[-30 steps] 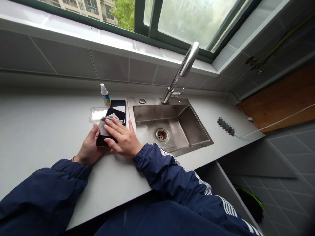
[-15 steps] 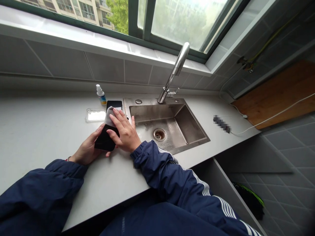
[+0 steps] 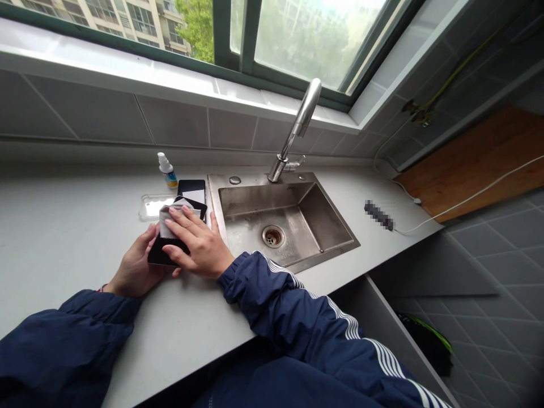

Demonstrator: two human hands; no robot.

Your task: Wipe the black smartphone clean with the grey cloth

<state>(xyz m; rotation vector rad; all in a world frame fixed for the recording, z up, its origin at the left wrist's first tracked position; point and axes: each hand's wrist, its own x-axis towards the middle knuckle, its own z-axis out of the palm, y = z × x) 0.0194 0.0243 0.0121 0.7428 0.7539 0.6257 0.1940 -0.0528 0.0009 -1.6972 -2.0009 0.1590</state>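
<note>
A black phone [image 3: 160, 251] is gripped along its left side by my left hand [image 3: 138, 264], whose thumb lies at the edge. My right hand [image 3: 202, 243] presses a small grey cloth [image 3: 168, 225] onto the phone's dark face, fingers over the cloth. Behind them a second dark device [image 3: 193, 188] with a light patch lies on the counter, partly hidden. A clear phone case [image 3: 149, 207] rests to its left. The small white spray bottle [image 3: 167, 170] with a blue and yellow label stands upright behind the case.
To the right, a steel sink [image 3: 335, 226] is set into the pale counter [image 3: 63, 226], with a chrome faucet [image 3: 298, 122] at its back. A blurred dark object [image 3: 378, 215] with a white cable lies right of the sink. A window runs along the back.
My right hand and the cloth have moved left and slightly down across the phone, showing more of its top end. The view has also shifted a little.
</note>
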